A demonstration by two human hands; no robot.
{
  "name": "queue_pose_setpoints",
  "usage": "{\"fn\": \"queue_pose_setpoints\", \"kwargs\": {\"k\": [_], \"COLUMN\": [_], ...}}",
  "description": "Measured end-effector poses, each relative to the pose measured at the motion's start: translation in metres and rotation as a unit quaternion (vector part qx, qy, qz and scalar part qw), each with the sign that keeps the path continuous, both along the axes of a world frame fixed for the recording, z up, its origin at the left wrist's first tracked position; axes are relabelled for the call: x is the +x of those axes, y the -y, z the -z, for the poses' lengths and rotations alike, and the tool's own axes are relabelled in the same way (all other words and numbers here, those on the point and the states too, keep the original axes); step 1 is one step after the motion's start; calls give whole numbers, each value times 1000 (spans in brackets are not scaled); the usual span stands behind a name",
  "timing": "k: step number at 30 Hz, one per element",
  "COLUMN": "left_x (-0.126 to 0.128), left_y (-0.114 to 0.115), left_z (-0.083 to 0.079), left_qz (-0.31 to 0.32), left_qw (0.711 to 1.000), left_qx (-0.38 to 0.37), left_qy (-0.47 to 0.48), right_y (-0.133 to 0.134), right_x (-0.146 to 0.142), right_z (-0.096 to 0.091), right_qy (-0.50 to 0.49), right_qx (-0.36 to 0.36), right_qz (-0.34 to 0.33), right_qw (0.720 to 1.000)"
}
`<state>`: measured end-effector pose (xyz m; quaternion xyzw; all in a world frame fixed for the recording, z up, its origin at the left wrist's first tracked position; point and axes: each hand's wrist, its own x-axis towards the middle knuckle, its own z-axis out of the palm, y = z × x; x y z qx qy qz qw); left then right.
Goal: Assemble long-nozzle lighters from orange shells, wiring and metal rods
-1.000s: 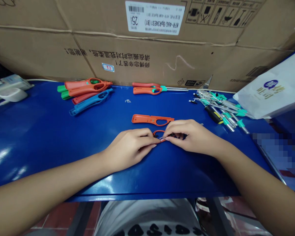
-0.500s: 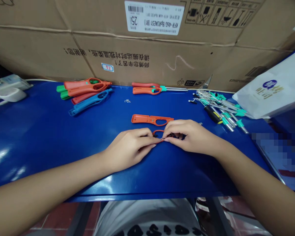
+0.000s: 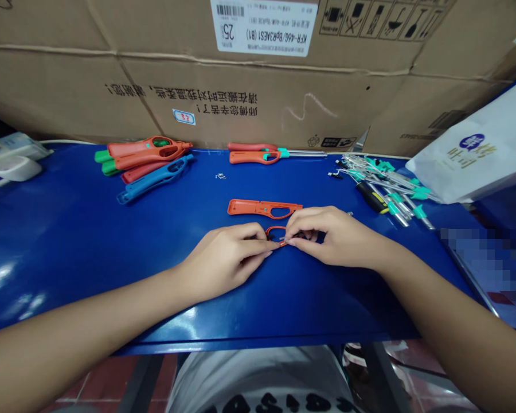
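both hands rest on the blue table (image 3: pixel 90 246), close together near its middle. the left hand (image 3: pixel 226 261) lies knuckles up, its thumb and forefinger closed in a pinch on the near end of a small orange shell piece (image 3: pixel 277 233). the right hand (image 3: pixel 329 235) meets it from the other side, fingers curled down over the same piece and fingertips pressed shut on it, so the two pinches almost touch. most of the piece is hidden under the fingers. only a curved orange loop and a thin edge show between the hands, low against the tabletop. whether it is lifted off the surface or lying on it, i cannot tell.

just beyond the hands lies a second orange shell half (image 3: pixel 260 207), flat, its long side running left to right, its right end just beside the right hand's knuckles. further back, near the cardboard box (image 3: pixel 241 109) that walls the far edge, lies a whole orange lighter (image 3: pixel 262 155) with a teal collar and a metal tube pointing right. at the far left sits a heap of orange, blue and green handles (image 3: pixel 148 160). to the right is a tangle of metal tubes with teal fittings (image 3: pixel 391 180), with a black and yellow screwdriver (image 3: pixel 373 198) at its near edge and a white bag (image 3: pixel 477 155) leaning over them. a white object (image 3: pixel 15 167) sits at the left edge.
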<state>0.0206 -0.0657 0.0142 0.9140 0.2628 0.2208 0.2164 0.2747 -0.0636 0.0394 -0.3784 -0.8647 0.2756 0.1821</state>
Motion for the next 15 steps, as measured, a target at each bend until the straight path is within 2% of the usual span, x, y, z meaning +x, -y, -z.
{"fn": "queue_pose_setpoints", "kwargs": {"k": [10, 15], "left_x": [0, -1], "left_y": [1, 1], "left_z": [-1, 0], "left_qz": [-2, -6], "left_qw": [1000, 999], "left_qx": [21, 52], "left_qy": [-16, -4], "right_y": [3, 3], "right_x": [-2, -2], "right_z": [-2, -2], "right_qy": [-8, 7], "right_qx": [3, 26], "right_qz": [10, 4], "right_qw": [1000, 1000]}}
